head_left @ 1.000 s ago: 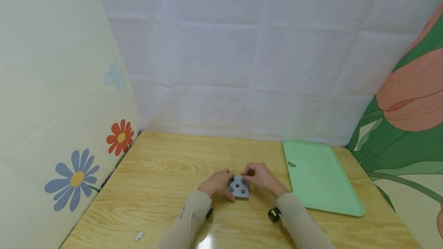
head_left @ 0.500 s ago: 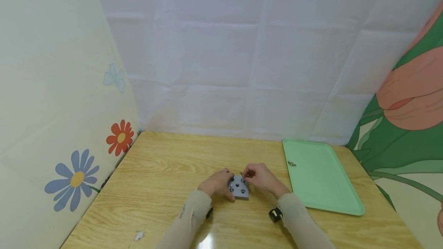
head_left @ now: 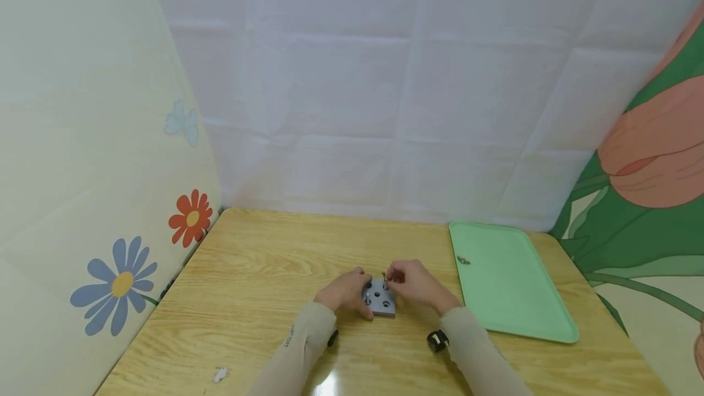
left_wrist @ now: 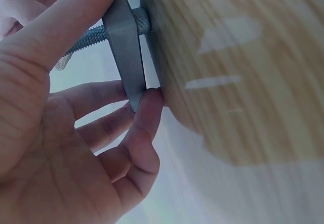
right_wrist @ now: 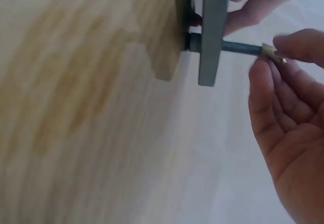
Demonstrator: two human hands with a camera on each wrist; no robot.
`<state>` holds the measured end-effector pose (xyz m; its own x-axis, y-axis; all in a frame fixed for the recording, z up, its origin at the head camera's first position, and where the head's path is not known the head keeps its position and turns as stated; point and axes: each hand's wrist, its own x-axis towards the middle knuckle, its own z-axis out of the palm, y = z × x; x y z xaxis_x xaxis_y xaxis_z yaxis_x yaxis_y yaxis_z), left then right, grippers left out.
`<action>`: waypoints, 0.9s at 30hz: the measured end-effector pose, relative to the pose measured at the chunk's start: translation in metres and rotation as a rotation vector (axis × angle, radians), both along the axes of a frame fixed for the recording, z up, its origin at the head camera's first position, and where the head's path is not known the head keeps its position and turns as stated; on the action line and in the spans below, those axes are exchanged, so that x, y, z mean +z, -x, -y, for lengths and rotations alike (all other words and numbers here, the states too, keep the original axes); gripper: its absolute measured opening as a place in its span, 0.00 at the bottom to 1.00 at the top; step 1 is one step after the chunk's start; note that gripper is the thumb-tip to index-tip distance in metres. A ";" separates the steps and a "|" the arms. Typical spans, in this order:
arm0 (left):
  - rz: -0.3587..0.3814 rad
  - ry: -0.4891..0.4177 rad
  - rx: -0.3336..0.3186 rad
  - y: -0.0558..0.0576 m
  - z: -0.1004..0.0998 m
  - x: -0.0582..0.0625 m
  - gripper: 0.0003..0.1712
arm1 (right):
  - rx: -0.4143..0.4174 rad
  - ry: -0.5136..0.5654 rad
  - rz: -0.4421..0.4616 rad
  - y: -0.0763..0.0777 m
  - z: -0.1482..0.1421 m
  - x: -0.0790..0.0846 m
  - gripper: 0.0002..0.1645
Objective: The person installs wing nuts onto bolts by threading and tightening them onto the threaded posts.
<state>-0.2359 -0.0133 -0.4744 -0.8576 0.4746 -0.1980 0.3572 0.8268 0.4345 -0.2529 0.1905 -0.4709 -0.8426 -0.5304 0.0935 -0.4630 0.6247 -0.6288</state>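
Note:
A grey metal plate [head_left: 378,307] with several holes stands just above the wooden table, raised on bolt heads. My left hand [head_left: 343,292] grips it from the left, thumb on one edge and fingertips on the opposite edge. Through the plate passes a threaded bolt [right_wrist: 242,47], its knurled head [right_wrist: 194,42] underneath against the table. At the bolt's free upper end my right hand [head_left: 416,284] pinches a small brass-coloured nut [right_wrist: 269,51], apparently a wing nut, between thumb and fingertips. In the left wrist view a threaded bolt [left_wrist: 91,39] also sticks out of the plate.
A light green tray [head_left: 511,286] lies to the right on the table [head_left: 275,255]. Near its left edge sits a small brass-coloured piece [head_left: 464,260]. A white worn patch [head_left: 220,374] marks the table at front left. A white cloth [head_left: 330,78] hangs behind.
The fingers of my right hand shift slightly at the top of the bolt, and the nut's visible angle changes. My left hand and the plate stay where they were.

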 end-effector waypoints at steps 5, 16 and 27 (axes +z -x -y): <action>-0.002 -0.002 0.001 0.000 0.001 0.001 0.49 | 0.038 0.028 0.023 -0.001 -0.004 0.002 0.12; 0.000 0.024 -0.002 -0.001 -0.001 0.002 0.50 | 0.032 0.043 -0.036 0.002 -0.002 -0.002 0.09; 0.008 0.001 0.010 0.000 -0.001 -0.001 0.50 | 0.011 0.079 -0.004 0.002 -0.002 -0.008 0.07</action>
